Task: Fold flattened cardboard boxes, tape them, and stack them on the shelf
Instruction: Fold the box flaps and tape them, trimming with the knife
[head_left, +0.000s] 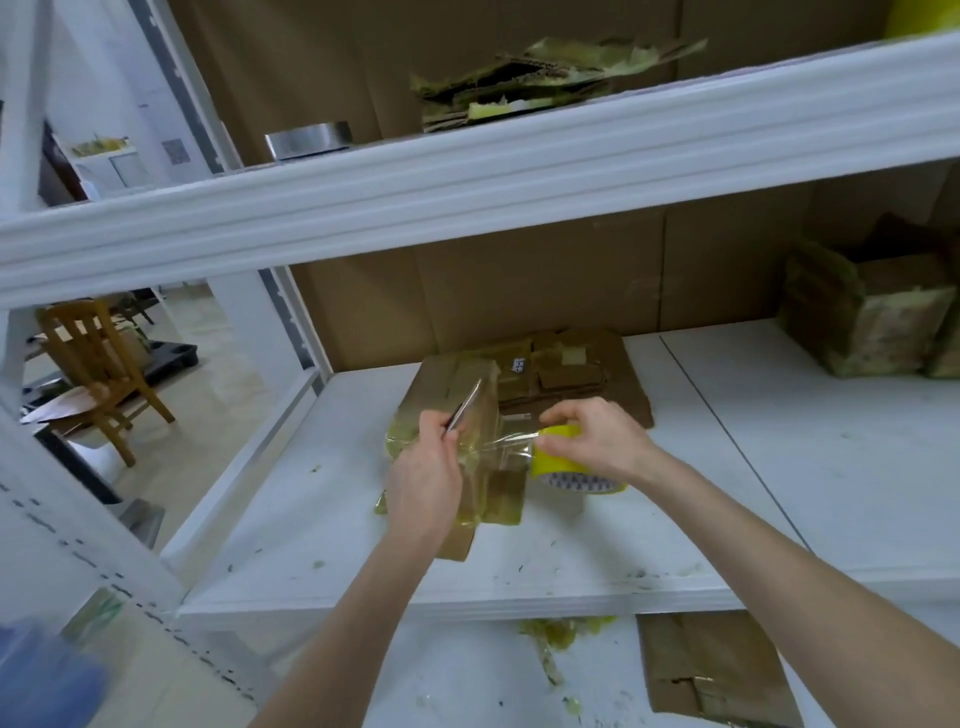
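- Pull tight — right hand grips the round yellow tape roll.
- Cut by the brown cardboard box — left hand pinches a thin silver blade.

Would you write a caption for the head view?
Right hand holds a yellow roll, its tape stretched over a box; left hand holds a blade.

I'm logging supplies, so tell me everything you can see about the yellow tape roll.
The tape roll is yellow, with a pale printed core showing at its near end. It sits tilted, right of the cardboard box on the white shelf. The right hand grips it from above. A yellowish strip runs from it leftward to the box.
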